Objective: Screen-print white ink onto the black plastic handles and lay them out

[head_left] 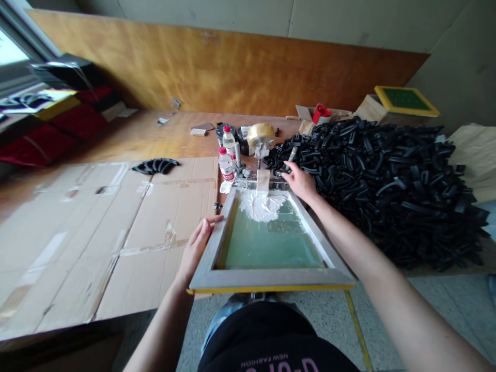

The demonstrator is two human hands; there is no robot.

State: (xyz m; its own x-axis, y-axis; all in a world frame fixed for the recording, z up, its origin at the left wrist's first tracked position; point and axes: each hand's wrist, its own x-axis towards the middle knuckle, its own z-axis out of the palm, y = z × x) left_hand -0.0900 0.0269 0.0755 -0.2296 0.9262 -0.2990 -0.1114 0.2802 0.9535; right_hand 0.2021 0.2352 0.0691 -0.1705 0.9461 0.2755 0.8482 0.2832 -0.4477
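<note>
A grey screen frame (205, 274) with green mesh (267, 250) lies in front of me. White paste (263, 206) is spread over the far part of the mesh, below a light squeegee-like block (263, 181). My left hand (199, 240) rests against the frame's left side, its fingers on the edge. At the far right corner, my right hand (300, 181) has bent fingers around or beside a metal part of the clamp (248, 179); the exact grip is too small to make out.
Cardboard (166, 206) with several curved black parts (156, 166) lies left. Beyond the frame stand two red-capped bottles (226, 163) and a tape roll (260, 135). A large heap of black parts (380, 181) fills the right side. A wooden board (232, 67) stands behind.
</note>
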